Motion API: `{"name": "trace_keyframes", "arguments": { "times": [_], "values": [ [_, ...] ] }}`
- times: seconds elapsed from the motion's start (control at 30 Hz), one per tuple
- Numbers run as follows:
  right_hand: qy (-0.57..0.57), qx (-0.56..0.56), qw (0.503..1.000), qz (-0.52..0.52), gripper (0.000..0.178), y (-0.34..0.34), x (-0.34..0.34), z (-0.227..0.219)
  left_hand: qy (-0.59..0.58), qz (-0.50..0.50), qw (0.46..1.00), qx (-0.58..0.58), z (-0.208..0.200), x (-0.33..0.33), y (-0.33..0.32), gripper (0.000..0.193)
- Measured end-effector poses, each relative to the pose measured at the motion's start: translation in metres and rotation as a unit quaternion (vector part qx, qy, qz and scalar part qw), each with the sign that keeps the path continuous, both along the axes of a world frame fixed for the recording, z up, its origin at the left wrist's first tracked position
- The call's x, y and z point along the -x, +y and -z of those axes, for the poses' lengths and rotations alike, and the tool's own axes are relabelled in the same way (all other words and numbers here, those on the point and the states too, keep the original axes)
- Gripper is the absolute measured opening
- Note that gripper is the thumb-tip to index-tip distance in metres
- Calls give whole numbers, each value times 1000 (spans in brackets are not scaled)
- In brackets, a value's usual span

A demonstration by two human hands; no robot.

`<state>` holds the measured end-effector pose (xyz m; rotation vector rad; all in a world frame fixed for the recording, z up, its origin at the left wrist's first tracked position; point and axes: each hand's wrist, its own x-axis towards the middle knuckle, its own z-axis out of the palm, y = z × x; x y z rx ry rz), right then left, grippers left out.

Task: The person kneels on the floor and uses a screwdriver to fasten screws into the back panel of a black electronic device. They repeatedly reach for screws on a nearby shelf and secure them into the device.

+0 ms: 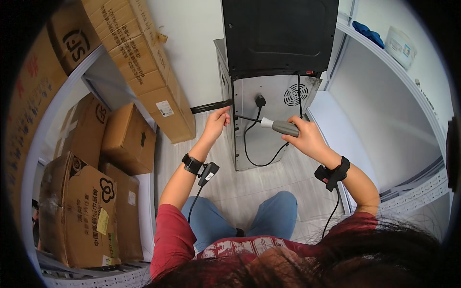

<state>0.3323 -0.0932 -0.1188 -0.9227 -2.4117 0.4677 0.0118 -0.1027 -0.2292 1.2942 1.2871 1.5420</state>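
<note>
Pale grey wood-patterned flooring [216, 187] spreads beneath an upright boxy machine [281, 36], its upper part black and its lower part a light grey metal panel [264, 139] with a round slotted vent [295, 94] and a thin black power cord [246, 144] that loops down from a black plug [260, 100]. Against the white wall left of the machine stands a tall brown cardboard carton [175, 117]; farther left of it, brown cardboard boxes [127, 139] sit stacked on shelving. White metal shelving [384, 96] to the right of the machine carries a dark blue cloth [368, 34] and a translucent white plastic tub [400, 47]. Both hands are on the person's side of the machine, over its lower part. The right hand [303, 138] curls around the thick handle of a grey-handled screwdriver [285, 127], whose dark shaft runs leftward across the panel, its tip at the machine's left edge. The left hand [217, 125] is just beside that same edge, near the tip, fingers bent and drawn together; whether they pinch anything cannot be told. Black straps with small black boxes [208, 174] circle both wrists.
</note>
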Motion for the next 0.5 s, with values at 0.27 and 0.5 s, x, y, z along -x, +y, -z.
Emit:
{"name": "trace_keyframes", "arguments": {
  "times": [0.27, 0.5],
  "values": [
    [31, -39, 999, 6, 36, -17, 0, 4, -10, -13, 1000, 4, -28, -9, -6, 12],
    [73, -45, 996, -4, 34, -17, 1, 7, -35, -8, 999, -33, -22, -10, 2, 15]
  ]
}}
